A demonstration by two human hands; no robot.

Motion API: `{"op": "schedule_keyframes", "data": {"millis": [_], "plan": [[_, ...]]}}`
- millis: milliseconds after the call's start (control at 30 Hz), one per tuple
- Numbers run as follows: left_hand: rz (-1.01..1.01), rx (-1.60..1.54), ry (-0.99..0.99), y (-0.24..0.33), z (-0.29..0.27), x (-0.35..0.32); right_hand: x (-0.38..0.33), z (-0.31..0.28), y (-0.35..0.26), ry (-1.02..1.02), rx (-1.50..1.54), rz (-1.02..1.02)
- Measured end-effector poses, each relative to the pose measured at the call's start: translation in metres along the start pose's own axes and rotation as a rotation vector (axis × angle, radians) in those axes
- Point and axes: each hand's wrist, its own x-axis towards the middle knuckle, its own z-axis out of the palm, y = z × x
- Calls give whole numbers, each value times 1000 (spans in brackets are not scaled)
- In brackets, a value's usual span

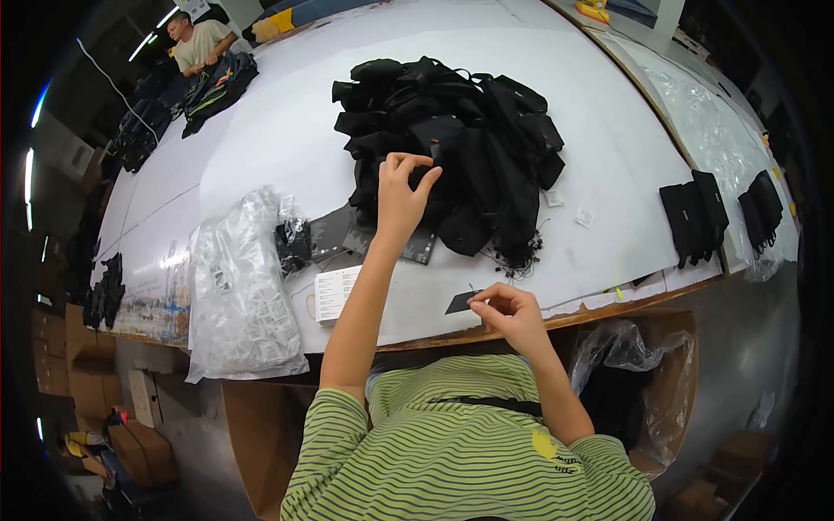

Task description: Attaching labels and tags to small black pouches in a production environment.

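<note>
A large heap of black fabric bags (486, 165) with straps lies on the white table in front of me. My left hand (402, 187) is at the near left side of this heap, thumb and forefinger curved towards each other with a small gap where black fabric shows. Near the table's front edge, my right hand (511, 311) pinches a dark hang tag (458, 303) at its upper right corner, where a short thin cord sticks up. Several dark flat cards (419, 247) lie by my left forearm, partly hidden by it.
Left of my arm lies a clear plastic bag (243, 291) full of small white packets, beside a white printed stack (330, 295). Small black cord pieces (519, 258) lie near the heap. Black pouches (693, 217) sit at right. Another person (201, 45) handles bags far left.
</note>
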Motion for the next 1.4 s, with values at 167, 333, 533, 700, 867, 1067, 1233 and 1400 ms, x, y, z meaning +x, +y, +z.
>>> {"op": "schedule_keyframes", "data": {"millis": [167, 333, 533, 700, 867, 1067, 1233, 1400], "plan": [[139, -86, 29, 3, -1, -3, 16, -11, 1, 89, -21, -63], [-62, -370, -133, 18, -9, -22, 41, -13, -9, 246, -131, -177], [-138, -481, -288, 48, -15, -67, 57, 5, -24, 317, -211, -325], [-384, -758, -298, 40, -14, -98, 42, 6, -23, 197, -375, -260], [-424, -646, -378, 35, -19, -109, 35, 1, -9, 133, -427, -217], [-207, -330, -225, 48, -20, -116, 29, 2, -7, 94, -436, -176], [-340, -722, 4, 52, -23, -126, 23, -1, -10, 60, -42, -87], [-473, -1156, -97, 53, -40, -133, 14, -21, -16, 14, 154, -134]]}}
